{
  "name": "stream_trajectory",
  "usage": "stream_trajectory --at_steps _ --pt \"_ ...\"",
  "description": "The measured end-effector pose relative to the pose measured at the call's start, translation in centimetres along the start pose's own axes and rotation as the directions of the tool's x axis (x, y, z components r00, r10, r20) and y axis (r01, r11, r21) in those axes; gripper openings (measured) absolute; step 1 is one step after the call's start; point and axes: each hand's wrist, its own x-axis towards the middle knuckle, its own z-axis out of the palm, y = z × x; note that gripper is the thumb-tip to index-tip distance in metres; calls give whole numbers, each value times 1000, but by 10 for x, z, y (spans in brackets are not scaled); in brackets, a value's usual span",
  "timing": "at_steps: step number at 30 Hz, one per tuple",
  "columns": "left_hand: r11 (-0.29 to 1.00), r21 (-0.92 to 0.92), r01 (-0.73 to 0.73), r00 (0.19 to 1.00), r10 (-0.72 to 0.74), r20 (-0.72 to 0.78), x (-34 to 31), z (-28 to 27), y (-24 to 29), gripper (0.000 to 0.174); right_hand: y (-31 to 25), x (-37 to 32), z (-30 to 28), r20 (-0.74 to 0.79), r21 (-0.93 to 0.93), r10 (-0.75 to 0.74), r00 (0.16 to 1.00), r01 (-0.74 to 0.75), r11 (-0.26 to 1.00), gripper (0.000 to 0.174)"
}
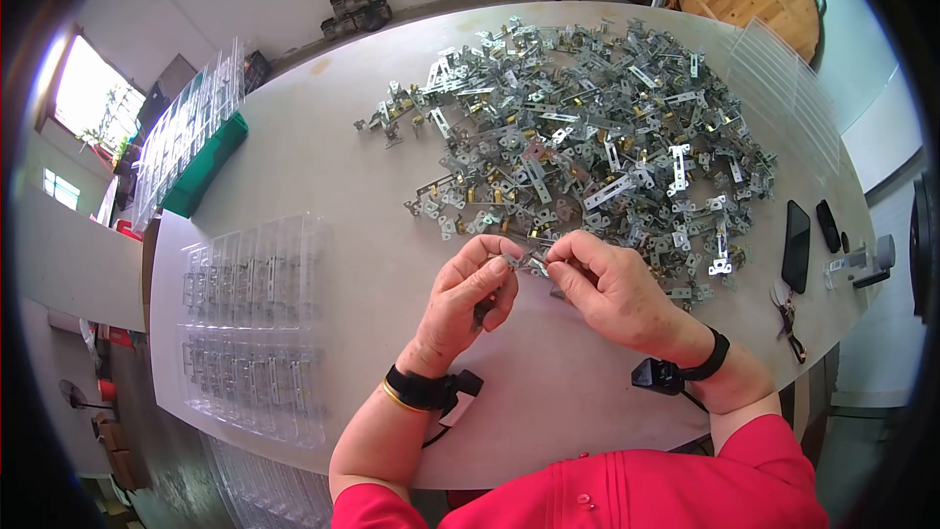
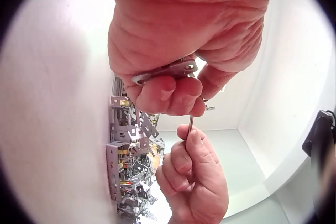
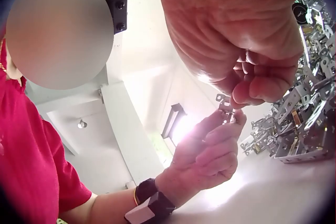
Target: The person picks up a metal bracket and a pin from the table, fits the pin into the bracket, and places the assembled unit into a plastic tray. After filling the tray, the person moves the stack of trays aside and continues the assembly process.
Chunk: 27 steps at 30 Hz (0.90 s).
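Observation:
My left hand (image 1: 468, 286) curls round a small metal bracket (image 2: 167, 71), whose holed plate shows above the curled fingers in the left wrist view. My right hand (image 1: 617, 292) pinches a thin metal piece (image 2: 191, 124) between thumb and forefinger, and its upper end reaches the left fingers. In the right wrist view a holed metal part (image 3: 224, 103) stands up from the left hand's fingertips, touching or close to the right fingers. Both hands are just in front of a large heap of metal brackets (image 1: 587, 127). How the pieces join is hidden by fingers.
Clear plastic trays (image 1: 253, 328) holding metal parts lie at the left. Farther back are a green bin (image 1: 206, 167) and stacked clear trays. A phone (image 1: 796, 247), small cutters (image 1: 786, 318) and a clear-based stand lie at the right; another clear tray (image 1: 783, 88) is at the back right.

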Motion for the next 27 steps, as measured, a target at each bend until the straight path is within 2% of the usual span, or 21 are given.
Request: stream_trajectory --at_steps 16,19,21,24,27 --pt "999 32 -24 999 23 31 0 -1 1 29 -1 0 -1 20 -24 -10 1000 11 1000 9" --pt "997 72 -25 998 21 53 0 3 0 30 2 0 1 26 46 -4 1000 3 999 11" --pt "996 86 -25 999 21 48 0 4 -1 32 0 1 0 83 115 67 994 -77 990 14" --pt "993 115 -19 999 15 29 -1 5 0 35 -6 1 -5 150 106 126 981 -143 984 18" --pt "985 175 -13 998 3 58 -3 5 3 35 -6 0 -6 190 96 125 974 -145 985 20"
